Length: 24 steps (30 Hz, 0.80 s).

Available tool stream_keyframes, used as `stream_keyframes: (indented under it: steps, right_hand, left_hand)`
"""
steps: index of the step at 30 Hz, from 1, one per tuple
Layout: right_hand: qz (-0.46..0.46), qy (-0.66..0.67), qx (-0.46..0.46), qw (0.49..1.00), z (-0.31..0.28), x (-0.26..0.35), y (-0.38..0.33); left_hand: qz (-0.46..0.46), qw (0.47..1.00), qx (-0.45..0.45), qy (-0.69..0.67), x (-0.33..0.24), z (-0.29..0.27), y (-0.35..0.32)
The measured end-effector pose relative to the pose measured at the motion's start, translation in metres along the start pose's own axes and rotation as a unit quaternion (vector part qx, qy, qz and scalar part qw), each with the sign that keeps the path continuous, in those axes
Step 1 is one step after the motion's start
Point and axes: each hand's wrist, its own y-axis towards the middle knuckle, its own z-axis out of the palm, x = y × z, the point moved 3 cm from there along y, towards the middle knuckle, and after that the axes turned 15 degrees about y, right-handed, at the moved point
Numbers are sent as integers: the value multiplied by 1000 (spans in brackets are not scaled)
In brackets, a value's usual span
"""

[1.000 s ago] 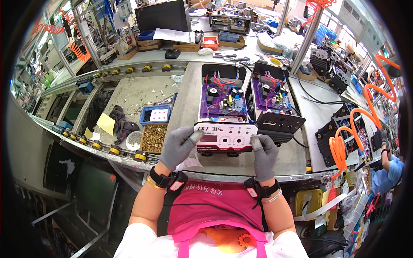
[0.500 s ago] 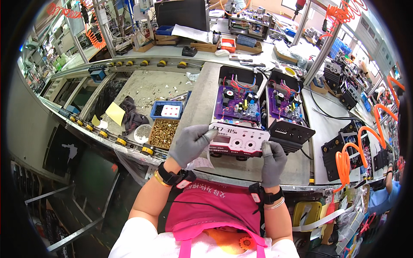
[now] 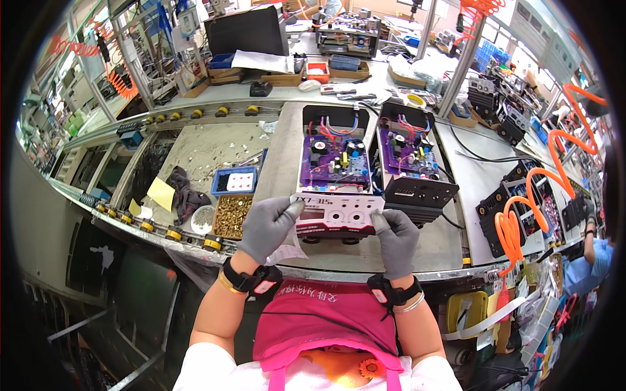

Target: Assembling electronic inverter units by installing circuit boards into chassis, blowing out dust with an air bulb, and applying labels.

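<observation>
My left hand [image 3: 267,227], in a grey glove, pinches the left end of a white and red printed front panel label [image 3: 340,219]. Gripping the label's right end is my right hand [image 3: 398,244], gloved the same way. The label stands across the front of a black-cased unit with a purple circuit board [image 3: 334,163], and has a dark window and round dial openings. Whether it is stuck down is hidden. Beneath my left hand hangs a loose strip of white paper [image 3: 287,253]. A second unit [image 3: 405,153] sits just right, its black front panel [image 3: 420,195] bare.
Left of the units are a blue bin [image 3: 225,182], a box of brass-coloured fittings [image 3: 233,218] and a white tub [image 3: 203,220]. Roller rails [image 3: 173,233] edge the line. An orange coiled hose [image 3: 515,234] hangs at right, near another black unit [image 3: 492,228] and a co-worker's arm [image 3: 590,241].
The whole scene has shifted left in the picture as the camera turned. Both hands keep hold of the label, which sits slightly closer to the unit's front.
</observation>
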Motion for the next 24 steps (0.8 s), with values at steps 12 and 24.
stream_keyframes:
  steps: [12,24]
  right_hand:
    - [-3,-14,-10,1000,-3,-3,3]
    - [-236,-418,66,874,-11,22,13]
  left_hand:
    - [6,996,8,94,-7,-5,2]
    - [-37,930,-14,364,0,-7,-1]
